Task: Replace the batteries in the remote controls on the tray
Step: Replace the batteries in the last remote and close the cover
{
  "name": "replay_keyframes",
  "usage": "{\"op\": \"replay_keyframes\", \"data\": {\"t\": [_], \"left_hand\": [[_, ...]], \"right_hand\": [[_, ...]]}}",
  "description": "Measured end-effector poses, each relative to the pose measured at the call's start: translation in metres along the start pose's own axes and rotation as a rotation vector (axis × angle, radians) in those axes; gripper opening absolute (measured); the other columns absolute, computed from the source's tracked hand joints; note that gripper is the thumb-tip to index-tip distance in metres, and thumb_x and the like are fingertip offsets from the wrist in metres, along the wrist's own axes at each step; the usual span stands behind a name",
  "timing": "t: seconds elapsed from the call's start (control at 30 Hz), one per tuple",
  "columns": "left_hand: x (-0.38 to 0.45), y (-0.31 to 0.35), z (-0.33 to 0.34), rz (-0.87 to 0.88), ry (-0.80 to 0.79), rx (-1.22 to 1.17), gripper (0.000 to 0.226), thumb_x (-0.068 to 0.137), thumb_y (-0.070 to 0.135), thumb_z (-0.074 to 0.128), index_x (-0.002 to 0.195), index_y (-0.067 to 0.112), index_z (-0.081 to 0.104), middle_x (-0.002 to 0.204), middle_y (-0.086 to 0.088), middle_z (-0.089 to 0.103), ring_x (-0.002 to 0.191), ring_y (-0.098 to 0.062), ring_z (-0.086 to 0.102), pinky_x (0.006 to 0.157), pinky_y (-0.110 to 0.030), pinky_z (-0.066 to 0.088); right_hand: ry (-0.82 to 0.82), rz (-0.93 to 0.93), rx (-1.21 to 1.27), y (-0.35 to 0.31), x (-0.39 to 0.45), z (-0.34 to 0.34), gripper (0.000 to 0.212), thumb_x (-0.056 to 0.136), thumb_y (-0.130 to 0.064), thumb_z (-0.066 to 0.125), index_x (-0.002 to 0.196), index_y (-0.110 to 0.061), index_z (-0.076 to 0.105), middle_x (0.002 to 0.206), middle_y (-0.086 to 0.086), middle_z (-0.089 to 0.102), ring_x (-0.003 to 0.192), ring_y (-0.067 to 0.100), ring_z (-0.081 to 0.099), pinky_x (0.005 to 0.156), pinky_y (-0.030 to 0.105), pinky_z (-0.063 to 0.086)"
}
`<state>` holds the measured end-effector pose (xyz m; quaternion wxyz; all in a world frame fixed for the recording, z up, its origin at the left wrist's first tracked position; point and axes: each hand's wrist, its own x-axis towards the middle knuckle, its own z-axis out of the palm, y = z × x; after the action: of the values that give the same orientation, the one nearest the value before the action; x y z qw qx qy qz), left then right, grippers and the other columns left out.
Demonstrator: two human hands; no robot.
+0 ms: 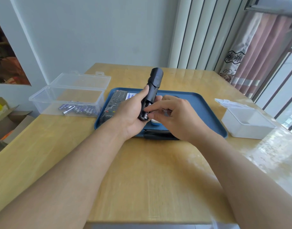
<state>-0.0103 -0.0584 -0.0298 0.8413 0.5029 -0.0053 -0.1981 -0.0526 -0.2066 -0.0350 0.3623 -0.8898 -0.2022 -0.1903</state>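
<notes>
My left hand (131, 111) grips a black remote control (152, 90), held tilted above the blue tray (199, 103) with its back towards me and the battery bay open at its near end. My right hand (174, 115) reaches its forefinger into that bay and pinches a small battery (166, 110) between the other fingers and thumb. A long black remote (114, 103) lies at the tray's left, with a white remote with blue buttons (131, 96) partly hidden behind my left hand. A white-and-blue object (155, 122) and a black cover (160, 133) lie at the tray's near edge.
A clear plastic box (42, 103) with its lid open stands left of the tray and holds several purple batteries (79, 109). A white lidded box (248, 122) stands open at the right. Cardboard boxes (8, 123) sit beyond the table's left edge; curtains hang at the right.
</notes>
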Motion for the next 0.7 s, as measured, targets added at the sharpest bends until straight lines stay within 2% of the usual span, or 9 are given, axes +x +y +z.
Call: {"op": "replay_keyframes", "data": {"t": [0.1,0.23,0.37,0.43,0.53,0.6,0.7], "left_hand": [[-0.001,-0.001,0.002,-0.004,-0.027,0.023,0.044,0.102,0.041,0.056,0.128,0.008,0.067,0.1,-0.006,0.072,0.082,-0.018,0.066,0.071,-0.028,0.046],[-0.006,-0.002,0.004,-0.025,-0.043,0.054,0.042,0.106,0.036,0.05,0.127,0.005,0.067,0.091,-0.006,0.07,0.062,-0.014,0.067,0.049,-0.022,0.047],[-0.01,-0.002,0.006,-0.018,-0.036,0.078,0.041,0.107,0.031,0.048,0.126,0.0,0.065,0.086,-0.009,0.069,0.057,-0.017,0.063,0.044,-0.021,0.043],[-0.013,-0.002,0.008,-0.008,-0.028,0.09,0.038,0.107,0.028,0.048,0.124,-0.002,0.064,0.079,-0.011,0.068,0.055,-0.021,0.063,0.043,-0.02,0.045],[-0.011,-0.003,0.008,0.008,-0.016,0.075,0.038,0.107,0.025,0.05,0.125,-0.006,0.062,0.084,-0.011,0.066,0.065,-0.022,0.061,0.051,-0.025,0.054],[-0.009,-0.004,0.007,0.005,-0.009,0.051,0.034,0.107,0.026,0.05,0.118,-0.003,0.066,0.083,-0.009,0.066,0.065,-0.019,0.062,0.053,-0.026,0.056],[-0.007,-0.004,0.006,-0.025,-0.015,0.031,0.032,0.107,0.027,0.051,0.117,0.002,0.067,0.077,-0.005,0.069,0.058,-0.016,0.064,0.053,-0.026,0.055]], "right_hand": [[0.012,-0.016,-0.051,0.007,0.002,-0.002,0.018,0.084,-0.022,0.081,0.099,-0.032,0.08,0.077,-0.034,0.056,0.072,0.003,0.053,0.068,0.013,0.035],[-0.005,-0.023,-0.049,0.011,0.003,-0.001,0.016,0.083,-0.027,0.082,0.095,-0.037,0.081,0.077,-0.028,0.06,0.075,0.007,0.057,0.067,0.022,0.042],[-0.044,-0.1,-0.186,0.012,0.003,-0.004,0.014,0.086,-0.038,0.076,0.099,-0.042,0.078,0.086,-0.011,0.068,0.076,0.014,0.061,0.066,0.04,0.052],[-0.038,-0.158,-0.284,0.01,0.001,-0.006,0.014,0.086,-0.041,0.073,0.099,-0.042,0.078,0.08,-0.008,0.065,0.07,0.017,0.059,0.06,0.039,0.051],[0.012,-0.225,-0.385,0.006,-0.001,-0.007,0.016,0.082,-0.038,0.069,0.095,-0.039,0.08,0.071,-0.012,0.058,0.062,0.015,0.053,0.053,0.033,0.046],[0.038,-0.261,-0.433,0.003,-0.002,-0.005,0.016,0.08,-0.033,0.069,0.091,-0.036,0.08,0.068,-0.015,0.052,0.058,0.013,0.048,0.051,0.027,0.039],[0.057,-0.296,-0.465,0.0,-0.002,-0.002,0.016,0.077,-0.028,0.063,0.084,-0.03,0.077,0.068,-0.011,0.059,0.055,0.017,0.049,0.049,0.028,0.04]]}}
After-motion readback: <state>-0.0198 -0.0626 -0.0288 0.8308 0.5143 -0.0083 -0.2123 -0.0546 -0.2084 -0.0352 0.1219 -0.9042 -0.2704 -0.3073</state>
